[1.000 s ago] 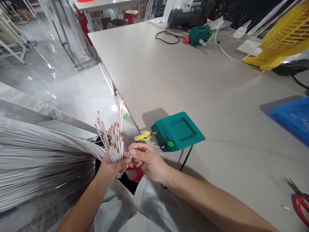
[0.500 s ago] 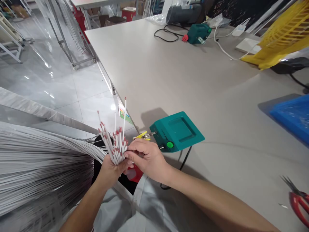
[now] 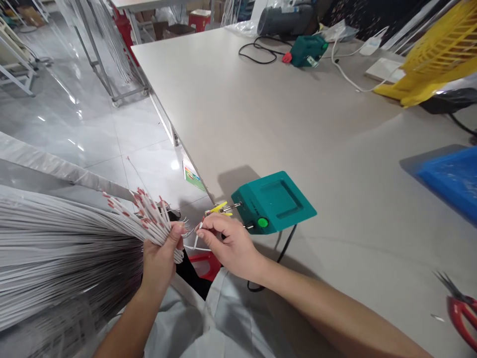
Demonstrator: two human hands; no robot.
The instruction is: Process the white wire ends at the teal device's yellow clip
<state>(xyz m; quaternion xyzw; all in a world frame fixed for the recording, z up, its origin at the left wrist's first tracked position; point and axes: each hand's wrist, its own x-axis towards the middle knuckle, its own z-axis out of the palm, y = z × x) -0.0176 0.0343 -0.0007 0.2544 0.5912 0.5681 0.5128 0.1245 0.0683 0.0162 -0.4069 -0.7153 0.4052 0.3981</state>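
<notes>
My left hand [image 3: 161,253] is closed around a bundle of white wires [image 3: 151,219] with reddish tips, which lean away to the left. Pinched between the thumb and fingers of my right hand [image 3: 231,243] is a single white wire [image 3: 197,237], its reddish end upward. Just beyond the right fingers stands a teal device [image 3: 244,201] with a green button [image 3: 263,223] and two metal terminals. A yellow-handled clip [image 3: 219,207] sits at one terminal, partly hidden by the right hand.
A mass of long white wires [image 3: 67,248] hangs at my left beside a wrapped rail [image 3: 63,166]. Red-handled scissors [image 3: 462,311] and a blue tray [image 3: 450,174] lie at right. Farther back are a second teal device [image 3: 308,51], a grey motor [image 3: 285,20] and a yellow fan-like guard [image 3: 436,59].
The left hand has moved left and down, tilting the bundle leftward. The right hand, now apart from the bundle, holds one wire and has stayed nearly in place.
</notes>
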